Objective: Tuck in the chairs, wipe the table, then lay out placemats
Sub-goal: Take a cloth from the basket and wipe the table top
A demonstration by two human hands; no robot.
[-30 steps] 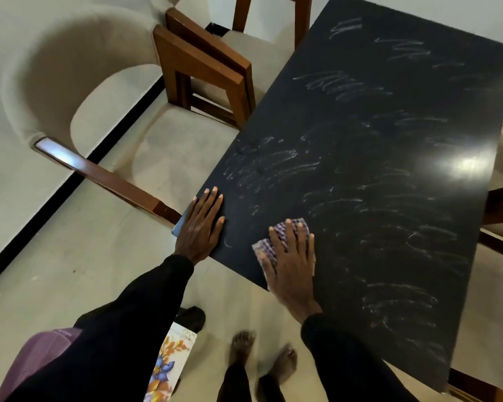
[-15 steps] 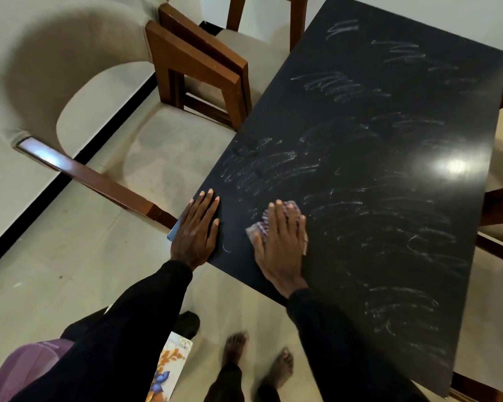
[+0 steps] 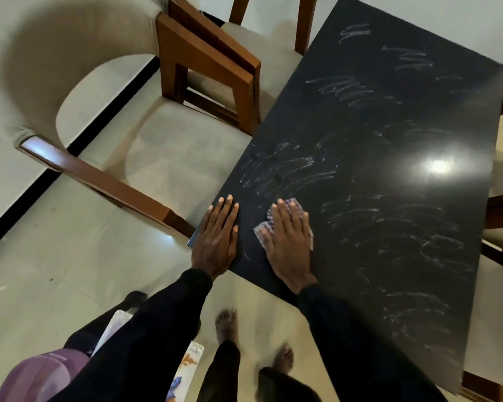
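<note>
wiping | my right hand (image 3: pixel 288 239) flat, fingers straight, pressing cloth (image 3: pixel 285 220) at table (image 3: pixel 389 198) near corner | left hand (image 3: pixel 217 237) flat, empty, bracing beside | smears run ahead and rightward, right hand nearer

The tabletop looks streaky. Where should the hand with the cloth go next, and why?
Probably slide the right hand and its cloth rightward across the table, away from the near corner. That hand lies flat on the cloth beside the left hand, and pale streaks cover most of the dark top beyond it.
</note>
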